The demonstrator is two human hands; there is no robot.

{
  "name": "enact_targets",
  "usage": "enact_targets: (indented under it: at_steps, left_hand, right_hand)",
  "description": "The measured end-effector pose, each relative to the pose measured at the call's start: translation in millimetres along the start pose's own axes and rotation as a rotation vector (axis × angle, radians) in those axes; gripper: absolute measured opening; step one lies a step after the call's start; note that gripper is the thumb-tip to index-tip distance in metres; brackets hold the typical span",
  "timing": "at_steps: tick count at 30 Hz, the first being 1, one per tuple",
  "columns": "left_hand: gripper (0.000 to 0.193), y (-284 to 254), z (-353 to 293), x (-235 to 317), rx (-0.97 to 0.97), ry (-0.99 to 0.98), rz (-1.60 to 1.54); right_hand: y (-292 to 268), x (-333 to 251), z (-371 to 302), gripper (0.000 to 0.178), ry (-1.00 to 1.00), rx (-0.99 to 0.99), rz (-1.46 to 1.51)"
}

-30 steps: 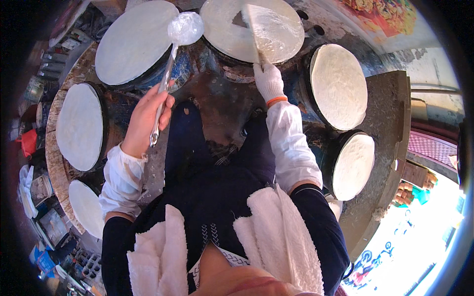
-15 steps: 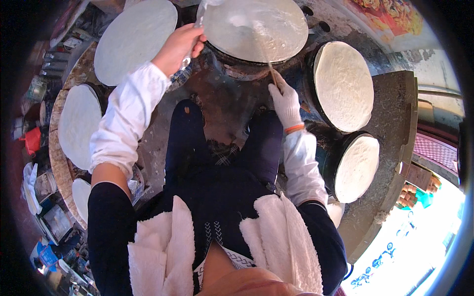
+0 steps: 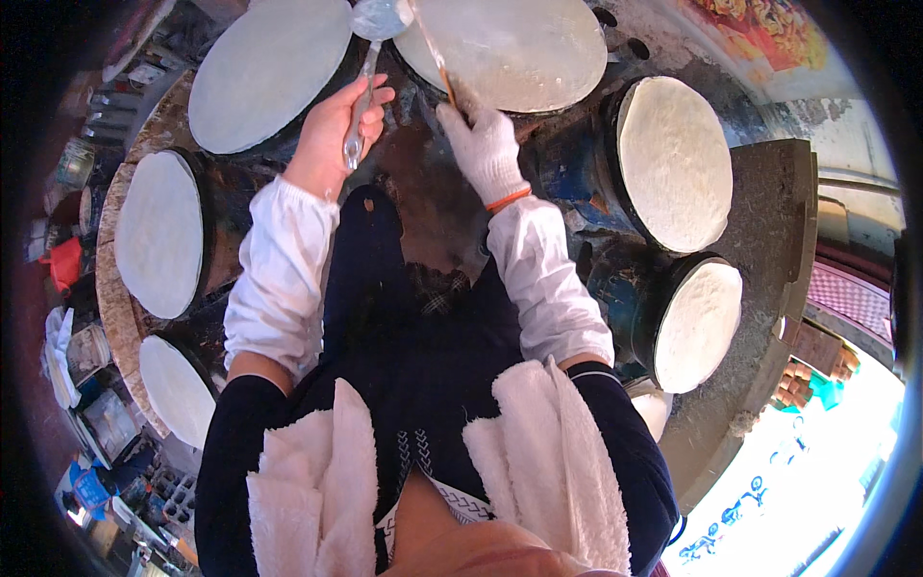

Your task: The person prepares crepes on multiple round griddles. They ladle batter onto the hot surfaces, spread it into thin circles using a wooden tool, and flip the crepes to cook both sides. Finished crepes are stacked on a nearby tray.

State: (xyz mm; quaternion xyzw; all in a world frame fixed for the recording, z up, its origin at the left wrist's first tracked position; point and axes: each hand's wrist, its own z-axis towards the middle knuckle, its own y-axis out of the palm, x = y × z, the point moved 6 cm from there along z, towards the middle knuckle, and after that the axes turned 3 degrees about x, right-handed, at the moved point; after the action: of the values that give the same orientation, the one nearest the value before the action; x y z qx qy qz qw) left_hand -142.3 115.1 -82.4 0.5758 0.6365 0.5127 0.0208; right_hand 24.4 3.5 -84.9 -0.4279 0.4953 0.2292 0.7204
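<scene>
My left hand (image 3: 332, 135) is bare and closed round the handle of a metal ladle (image 3: 378, 19). The ladle's bowl is held up at the top, between the far left and far middle griddles. My right hand (image 3: 484, 149), in a white glove with an orange wristband, grips a thin wooden stick (image 3: 430, 43). The stick slants up and left, its pale-coated upper end beside the ladle's bowl; whether they touch I cannot tell. Beyond my hands a round griddle bears a thin, wet-looking sheet of batter (image 3: 510, 58). A pale round flatbread (image 3: 269, 77) covers the griddle at far left.
More drum-shaped griddles with flatbreads ring me: two on the right (image 3: 673, 163) (image 3: 699, 325) and two on the left (image 3: 161, 236) (image 3: 178, 391). A curved table edge (image 3: 769, 221) runs outside the right ones. A red object (image 3: 63, 267) and clutter lie at the far left.
The right hand has swung left and towards me, bringing the stick off the far middle griddle to the ladle. My left hand has come slightly lower, with the ladle's bowl now more in view.
</scene>
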Motion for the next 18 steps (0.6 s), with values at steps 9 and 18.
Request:
enact_targets:
  at_steps: [9, 18]
  left_hand:
    - [0.037, 75.1, 7.4, -6.7, -0.140, -0.006, 0.222]
    - [0.017, 129.7, 78.6, -75.7, -0.242, 0.057, 0.746]
  right_hand:
    - [-72.0, 68.5, -31.2, 0.050, 0.209, 0.028, -0.515]
    - [-151.2, 97.8, -117.1, 0.050, 0.248, 0.392, -0.086]
